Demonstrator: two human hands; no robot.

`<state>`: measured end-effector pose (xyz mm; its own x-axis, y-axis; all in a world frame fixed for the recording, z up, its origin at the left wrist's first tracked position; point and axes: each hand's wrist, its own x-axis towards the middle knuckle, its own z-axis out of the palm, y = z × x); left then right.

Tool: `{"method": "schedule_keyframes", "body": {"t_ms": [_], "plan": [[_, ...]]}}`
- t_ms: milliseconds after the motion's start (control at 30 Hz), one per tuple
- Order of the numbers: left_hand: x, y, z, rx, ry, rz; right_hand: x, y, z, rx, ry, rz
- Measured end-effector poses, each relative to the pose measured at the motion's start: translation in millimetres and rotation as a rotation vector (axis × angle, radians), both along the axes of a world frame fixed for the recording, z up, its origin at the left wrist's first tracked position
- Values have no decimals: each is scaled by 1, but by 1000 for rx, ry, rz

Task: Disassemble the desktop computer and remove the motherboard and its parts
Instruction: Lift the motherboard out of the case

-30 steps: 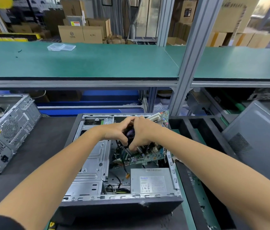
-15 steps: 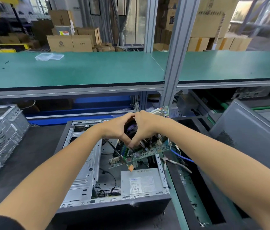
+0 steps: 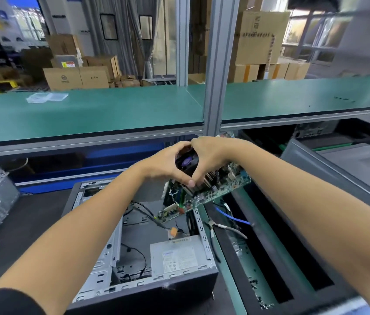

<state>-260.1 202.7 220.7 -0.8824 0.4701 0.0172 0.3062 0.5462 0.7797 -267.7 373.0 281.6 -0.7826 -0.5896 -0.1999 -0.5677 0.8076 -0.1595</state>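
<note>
Both hands wrap the round cooler fan (image 3: pixel 187 160) on the motherboard (image 3: pixel 204 192): the left hand (image 3: pixel 164 163) and right hand (image 3: pixel 209 155) have fingers (image 3: pixel 189 183) curled around it. The board hangs tilted below the fingers, seemingly clear of the open case (image 3: pixel 134 258) on the worktop (image 3: pixel 31 214).

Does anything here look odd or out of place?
Yes: the green motherboard hangs tilted above the open grey computer case, black cables trailing. Pliers lie loose beside it.
</note>
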Motion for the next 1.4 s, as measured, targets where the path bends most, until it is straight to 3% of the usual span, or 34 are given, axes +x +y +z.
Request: {"method": "schedule_keyframes", "body": {"t_ms": [367, 567, 1067, 1200, 1400], "plan": [[-2, -3, 25, 40, 22, -8, -6, 6, 5, -222, 66, 33], [12, -35, 26, 1, 27, 74, -8, -25, -8, -384, -15, 132], [85, -132, -2, -185, 10, 392, 18, -137, -77, -582, -159, 341], [102, -153, -15, -212, -22, 400, 38, -160, -96, -682, -241, 344], [114, -183, -38, -203, 12, 352, 56, -185, -120, -628, -255, 294]]}}
